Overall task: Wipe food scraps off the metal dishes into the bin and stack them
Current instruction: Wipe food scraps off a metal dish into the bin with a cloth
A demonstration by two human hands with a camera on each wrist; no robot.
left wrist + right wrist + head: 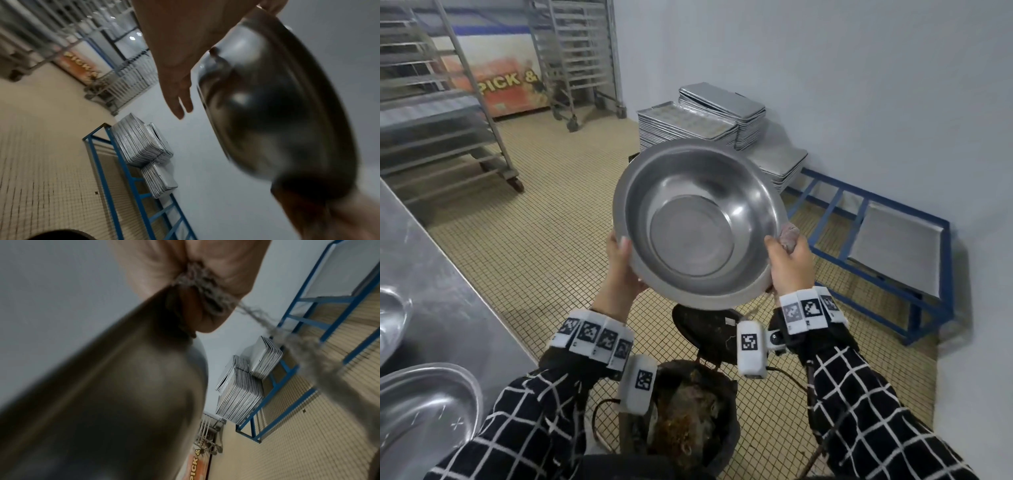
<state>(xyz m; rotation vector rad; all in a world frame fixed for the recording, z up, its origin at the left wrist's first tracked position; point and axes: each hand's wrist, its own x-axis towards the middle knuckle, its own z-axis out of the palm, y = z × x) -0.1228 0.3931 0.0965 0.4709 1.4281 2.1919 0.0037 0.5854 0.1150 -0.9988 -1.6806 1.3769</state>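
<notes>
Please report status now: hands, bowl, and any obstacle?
Left hand and right hand grip bowl by its rim; right also holds rag. Bowl tilted, inside looks clean, above bin. Nothing in the way.

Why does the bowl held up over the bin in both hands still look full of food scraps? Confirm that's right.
Not right. The head view shows the bowl, held in the left hand and right hand above the bin, empty and clean inside; the scraps lie in the bin.

Both arms raised, left hand thumb up, right hand fisted
</notes>
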